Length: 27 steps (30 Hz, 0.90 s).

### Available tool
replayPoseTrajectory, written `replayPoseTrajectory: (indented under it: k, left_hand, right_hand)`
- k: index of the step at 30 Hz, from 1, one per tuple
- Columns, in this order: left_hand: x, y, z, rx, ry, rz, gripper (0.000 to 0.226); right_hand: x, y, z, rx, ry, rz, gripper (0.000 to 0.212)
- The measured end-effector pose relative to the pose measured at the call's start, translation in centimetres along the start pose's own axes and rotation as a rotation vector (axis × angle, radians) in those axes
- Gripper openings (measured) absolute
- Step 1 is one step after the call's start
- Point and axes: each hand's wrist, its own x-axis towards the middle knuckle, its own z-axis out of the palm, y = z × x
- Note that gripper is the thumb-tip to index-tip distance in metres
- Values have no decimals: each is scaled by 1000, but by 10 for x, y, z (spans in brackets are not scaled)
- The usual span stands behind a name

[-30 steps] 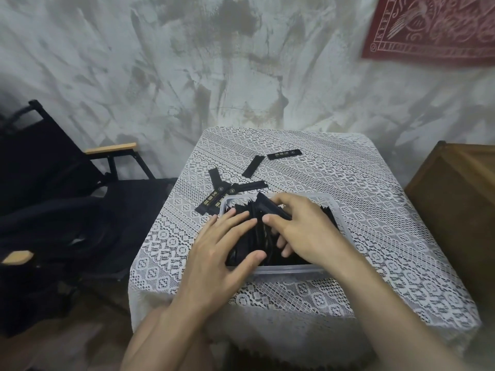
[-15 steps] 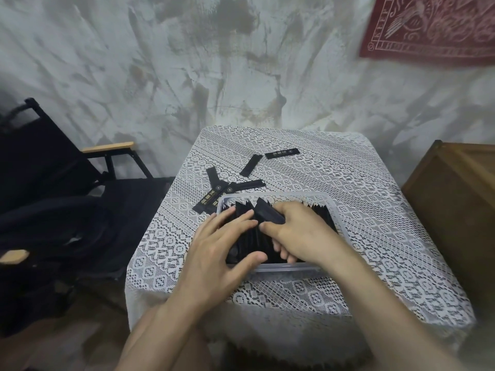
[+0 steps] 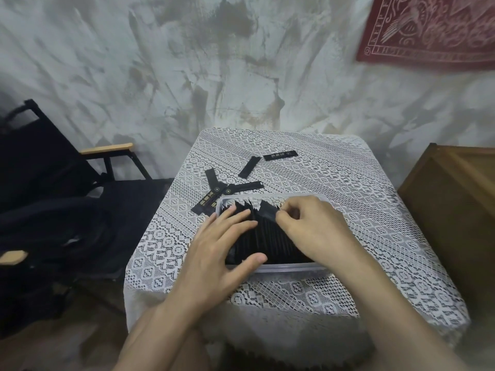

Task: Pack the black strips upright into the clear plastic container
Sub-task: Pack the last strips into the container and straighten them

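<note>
- The clear plastic container (image 3: 289,269) sits toward the front of the surface (image 3: 348,210), a table under white lace. It looks nearly full, with the packed strips (image 3: 267,236) standing on edge in a tight row.
- My left hand (image 3: 214,253) lies on the left part of that row, its grip spread, fingers straight and thumb at the near rim. I read this as a brace so the standing strips do not fan out or topple.
- My right hand (image 3: 313,231) is over the right part, fingers curled, thumb and forefinger pinching the top edges of the packed strips. It seems to be opening a slot or seating one upright; I cannot tell which.
- Loose strips lie flat beyond the container: one farthest back (image 3: 280,155), one on a diagonal (image 3: 249,167), and a crossed cluster (image 3: 214,187) just beside the far-left corner.
- My judgement is that the job is well along but unfinished. The row is crowded, so forcing more in could buckle a strip or pop its neighbours out.
</note>
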Motion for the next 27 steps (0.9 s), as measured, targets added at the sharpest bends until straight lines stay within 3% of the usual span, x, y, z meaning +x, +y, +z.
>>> replayPoseTrajectory:
  k: [10,16,27]
  left_hand:
    - [2,-4,1,28,-2,1,60]
    - [1,-7,2,26,7,3,60]
    - [0,-9,0,46,-20,8,62]
  right_hand:
    - [11,-12,9,107,-174,39,18]
    - [8,-11,11,135,-177,100,21]
    - [7,-13,18,97,-154,33,37]
